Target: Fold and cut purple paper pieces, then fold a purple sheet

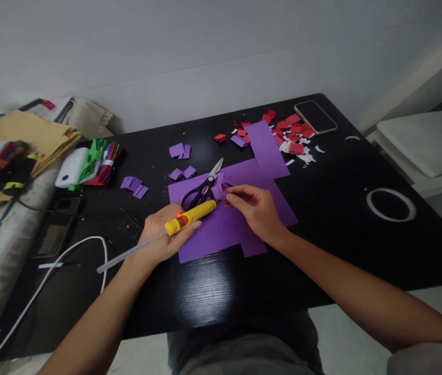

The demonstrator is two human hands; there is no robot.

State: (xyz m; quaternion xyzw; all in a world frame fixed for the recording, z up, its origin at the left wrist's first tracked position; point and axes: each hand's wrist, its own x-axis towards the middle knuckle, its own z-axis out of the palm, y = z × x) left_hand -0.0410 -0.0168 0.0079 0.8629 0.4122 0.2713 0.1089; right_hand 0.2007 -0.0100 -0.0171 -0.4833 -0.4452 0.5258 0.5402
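Gray clothing (244, 357) fills the bottom centre. Mid-frame, the left hand (160, 237) has its fingers wrapped around a yellow glue gun (195, 215); the right hand (257, 208) seems to pinch a small purple piece (218, 194). With the gun's tip this near, a slip could burn fingers or smear the purple sheet (209, 239). Fingers and blur hide the gluing spot; the white cable (57, 260) is cut off lower left.

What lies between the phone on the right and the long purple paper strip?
Red and white paper scraps, as the head view shows.
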